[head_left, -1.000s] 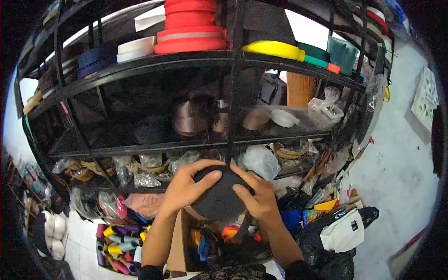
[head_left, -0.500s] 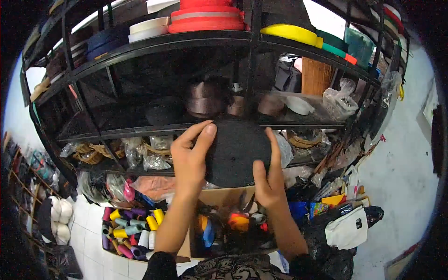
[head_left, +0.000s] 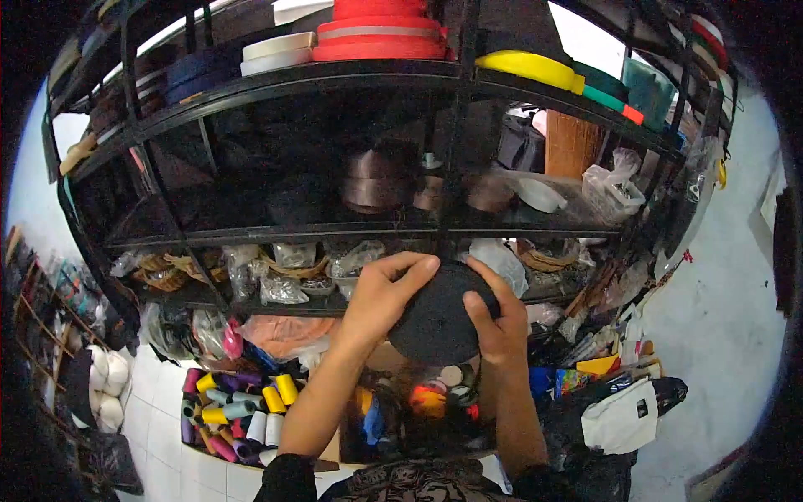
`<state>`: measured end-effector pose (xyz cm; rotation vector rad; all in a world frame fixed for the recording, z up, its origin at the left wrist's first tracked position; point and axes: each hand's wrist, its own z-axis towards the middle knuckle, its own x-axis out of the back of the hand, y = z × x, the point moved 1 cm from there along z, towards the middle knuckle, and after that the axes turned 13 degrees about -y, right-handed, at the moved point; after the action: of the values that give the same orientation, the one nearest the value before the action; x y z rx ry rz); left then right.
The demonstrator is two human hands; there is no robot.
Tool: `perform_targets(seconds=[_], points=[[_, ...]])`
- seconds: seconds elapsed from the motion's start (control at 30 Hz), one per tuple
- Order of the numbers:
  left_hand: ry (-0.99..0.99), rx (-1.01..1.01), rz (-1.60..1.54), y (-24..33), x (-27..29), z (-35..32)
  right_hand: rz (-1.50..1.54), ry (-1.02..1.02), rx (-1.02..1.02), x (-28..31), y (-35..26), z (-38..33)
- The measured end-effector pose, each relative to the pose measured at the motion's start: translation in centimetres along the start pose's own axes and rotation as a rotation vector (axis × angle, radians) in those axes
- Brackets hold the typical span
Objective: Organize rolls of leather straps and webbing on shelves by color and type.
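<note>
A black roll point(head_left: 442, 325) sits between the two hands, flat face turned up toward the person, in front of the rack's lower shelves. It is round – no long axis to speak of – so what counts is its rim against the fingers.

The left hand point(head_left: 385, 294) has thumb and forefinger brought together at the far edge; the roll lies to the right of and nearer than those tips. The right hand point(head_left: 502, 328) is around the right side, forefinger at the far-right rim, thumb apart from it and over the face. Both hands are on the roll, about equally close; fingers underneath are hidden, so I cannot tell their grip.

Farther off, brown rolls point(head_left: 372, 186) stand on a black shelf point(head_left: 309, 231). Nearer, to the left, are thread spools point(head_left: 238, 410).
</note>
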<state>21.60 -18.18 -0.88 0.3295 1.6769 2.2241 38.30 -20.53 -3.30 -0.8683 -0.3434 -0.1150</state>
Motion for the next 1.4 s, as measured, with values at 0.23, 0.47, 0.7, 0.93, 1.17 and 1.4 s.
perform_targets(seconds=[0.23,0.47,0.7,0.93,1.17,1.4], points=[[0.315,-0.132,-0.436,-3.5,-2.2,0.6,0.072,0.431,-0.050,-3.8,0.3,-0.9],[0.187,-0.146,-0.323,-2.3,-1.3,0.2,0.075,0.282,-0.032,1.0,0.4,0.3],[0.272,-0.094,-0.539,-2.0,-3.5,0.3,0.175,0.458,-0.094,-2.3,-0.3,-1.2],[0.121,-0.130,-0.345,-2.3,-4.1,0.8,0.186,0.404,-0.089,1.3,2.8,-0.1],[0.050,-0.186,-0.453,-1.1,-5.0,3.1,0.016,0.467,-0.009,1.4,-1.1,2.4],[0.000,-0.265,-0.561,1.9,-6.2,5.8,-0.261,0.298,0.077,4.1,-1.3,2.7]])
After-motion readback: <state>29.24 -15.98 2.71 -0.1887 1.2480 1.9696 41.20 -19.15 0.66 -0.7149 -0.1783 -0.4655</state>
